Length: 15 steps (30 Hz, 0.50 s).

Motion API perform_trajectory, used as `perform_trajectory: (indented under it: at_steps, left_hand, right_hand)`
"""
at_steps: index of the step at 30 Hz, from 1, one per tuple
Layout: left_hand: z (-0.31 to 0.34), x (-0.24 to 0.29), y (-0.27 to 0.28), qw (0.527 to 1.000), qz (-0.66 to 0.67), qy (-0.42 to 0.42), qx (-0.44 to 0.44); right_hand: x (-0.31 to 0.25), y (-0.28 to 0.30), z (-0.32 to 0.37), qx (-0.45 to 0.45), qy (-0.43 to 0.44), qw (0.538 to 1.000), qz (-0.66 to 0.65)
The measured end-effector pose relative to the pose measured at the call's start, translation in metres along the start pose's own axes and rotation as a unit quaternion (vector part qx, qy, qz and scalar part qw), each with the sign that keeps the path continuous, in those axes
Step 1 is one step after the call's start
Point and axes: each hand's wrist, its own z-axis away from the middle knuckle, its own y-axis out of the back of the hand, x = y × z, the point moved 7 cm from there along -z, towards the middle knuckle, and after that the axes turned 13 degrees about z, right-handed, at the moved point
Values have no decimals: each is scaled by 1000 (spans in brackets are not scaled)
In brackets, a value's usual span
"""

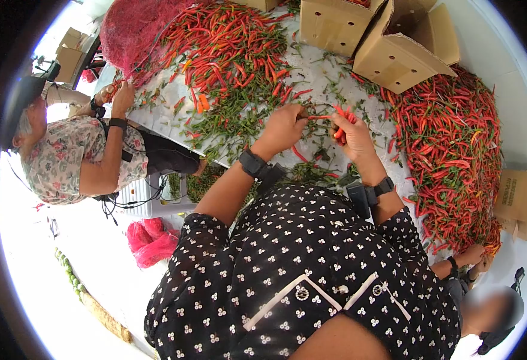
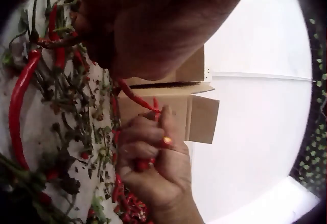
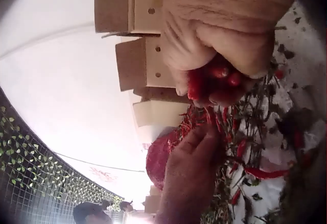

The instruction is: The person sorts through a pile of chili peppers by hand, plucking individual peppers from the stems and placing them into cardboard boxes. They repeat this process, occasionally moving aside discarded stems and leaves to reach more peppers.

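My left hand (image 1: 283, 129) pinches one end of a red chili pepper (image 1: 318, 117). The pepper reaches across to my right hand (image 1: 357, 139). That right hand grips several red chili peppers (image 1: 342, 123), some poking out past its fingers. In the left wrist view the same pepper (image 2: 134, 97) spans the gap between both hands, and the right hand (image 2: 158, 168) is curled round its bunch. Chili tips (image 3: 204, 83) show inside the right palm in the right wrist view. Below the hands, a loose red chili (image 1: 299, 154) lies on the pale table covering among green stems.
A big heap of red chilies (image 1: 443, 150) lies on the right, another heap (image 1: 233, 45) at the back left. Cardboard boxes (image 1: 389, 66) stand behind. Green stems (image 1: 227, 123) litter the left. A person (image 1: 83, 144) works at left, another's hands (image 1: 473, 255) at lower right.
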Motion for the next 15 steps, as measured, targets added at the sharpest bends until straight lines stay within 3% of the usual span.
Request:
perform_trajectory:
  at_steps: [4, 8, 15]
  left_hand:
    - [2, 9, 4, 998, 32, 57, -2]
    - [2, 10, 6, 996, 68, 63, 16]
    - [-1, 22, 2, 993, 100, 58, -26]
  right_hand:
    - [-13, -12, 3, 6, 17, 998, 61]
    - [-17, -20, 2, -16, 35, 996, 75]
    - [-13, -19, 1, 10, 43, 991, 123]
